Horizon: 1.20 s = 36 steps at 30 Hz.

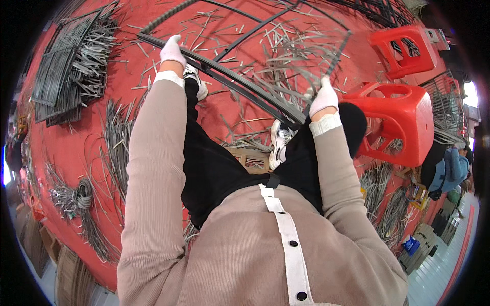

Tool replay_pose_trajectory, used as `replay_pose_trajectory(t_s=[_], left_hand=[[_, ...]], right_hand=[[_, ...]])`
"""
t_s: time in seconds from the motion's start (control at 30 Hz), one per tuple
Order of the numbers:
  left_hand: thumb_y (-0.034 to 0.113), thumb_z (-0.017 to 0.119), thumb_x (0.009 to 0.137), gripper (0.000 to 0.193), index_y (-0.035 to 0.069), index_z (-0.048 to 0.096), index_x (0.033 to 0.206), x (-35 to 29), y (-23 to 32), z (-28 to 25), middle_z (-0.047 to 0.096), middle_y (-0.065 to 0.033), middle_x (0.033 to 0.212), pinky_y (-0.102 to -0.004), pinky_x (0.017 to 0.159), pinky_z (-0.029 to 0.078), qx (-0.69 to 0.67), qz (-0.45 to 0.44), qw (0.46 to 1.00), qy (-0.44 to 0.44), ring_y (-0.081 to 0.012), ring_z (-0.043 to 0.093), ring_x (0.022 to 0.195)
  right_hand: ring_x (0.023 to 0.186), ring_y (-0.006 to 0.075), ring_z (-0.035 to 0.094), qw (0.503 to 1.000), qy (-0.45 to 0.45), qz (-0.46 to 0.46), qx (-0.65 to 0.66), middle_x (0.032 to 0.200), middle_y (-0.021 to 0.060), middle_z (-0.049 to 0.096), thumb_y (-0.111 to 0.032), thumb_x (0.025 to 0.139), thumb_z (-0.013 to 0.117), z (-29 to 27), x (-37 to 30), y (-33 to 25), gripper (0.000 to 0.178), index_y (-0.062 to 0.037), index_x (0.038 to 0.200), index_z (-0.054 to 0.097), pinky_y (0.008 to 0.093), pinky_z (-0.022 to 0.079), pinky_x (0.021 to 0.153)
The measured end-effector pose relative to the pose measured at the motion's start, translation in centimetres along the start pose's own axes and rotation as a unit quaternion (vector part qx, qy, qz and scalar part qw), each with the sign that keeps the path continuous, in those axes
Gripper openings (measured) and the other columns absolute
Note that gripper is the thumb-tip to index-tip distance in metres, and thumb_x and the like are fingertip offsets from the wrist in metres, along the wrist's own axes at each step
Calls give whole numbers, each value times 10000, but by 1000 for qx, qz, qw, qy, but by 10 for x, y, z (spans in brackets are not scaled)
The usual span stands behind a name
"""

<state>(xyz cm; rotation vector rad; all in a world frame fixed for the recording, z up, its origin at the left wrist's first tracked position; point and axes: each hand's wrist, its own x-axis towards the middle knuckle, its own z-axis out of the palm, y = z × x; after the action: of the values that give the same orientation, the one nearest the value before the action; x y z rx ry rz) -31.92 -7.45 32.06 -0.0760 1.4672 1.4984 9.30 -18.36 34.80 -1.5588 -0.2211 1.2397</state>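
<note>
Across my knees and up over the floor tilts a dark metal frame (258,96) with crossbars, one far bar of it wrapped in a woven strip. My left hand (173,52), in a white glove, is closed on the frame's near bar at its left part. At the near right corner, my gloved right hand (324,98) is closed around the side bar. Motion-blurred grey flat strips (291,64) fan out beside the right hand; whether its fingers hold some of them too, I cannot tell.
Two red plastic stools (408,115) stand at my right. A stack of dark frames with strips (66,71) lies at the far left. Bundles of grey strips (120,137) and scattered offcuts cover the red floor (153,15). A person in blue (449,171) is at the right edge.
</note>
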Motion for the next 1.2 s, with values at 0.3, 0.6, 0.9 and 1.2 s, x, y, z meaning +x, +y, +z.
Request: replay_pose_trajectory(t_s=[0.3,0.6,0.9,1.2], left_hand=[[456,654,985,589,27,509,1361,-53,-112,-11,545,-183,1348,-526,942,491,-44,-56,972,-224,-353,546,1168],[8,668,913,175,25,694,1086,-269,-104,-108,646,-89,1098,-320,947,492,205,286,895,-273,-200,632,1035],[-121,639,873,249,32,614,1068,-269,-126,-106,604,-87,1152,-295,964,503,208,503,814,-202,-180,627,1075],[-90,668,874,195,49,633,1007,-266,-124,-118,695,-83,1091,-279,911,508,339,542,750,-174,-156,638,1023]], right_hand=[[681,152,556,980,-40,-134,141,855,46,589,-252,1034,609,48,-114,-6,233,-44,1066,510,333,495,633],[1155,237,636,919,-357,-51,-157,1232,121,646,-88,998,573,-9,-160,46,311,3,1295,584,374,486,1037],[824,284,656,788,-415,-322,-320,857,126,649,-152,929,683,16,-139,97,167,6,973,650,378,507,776],[608,70,539,849,-408,-46,-334,705,16,601,-172,1042,562,-5,-205,54,208,-25,918,641,256,439,560]])
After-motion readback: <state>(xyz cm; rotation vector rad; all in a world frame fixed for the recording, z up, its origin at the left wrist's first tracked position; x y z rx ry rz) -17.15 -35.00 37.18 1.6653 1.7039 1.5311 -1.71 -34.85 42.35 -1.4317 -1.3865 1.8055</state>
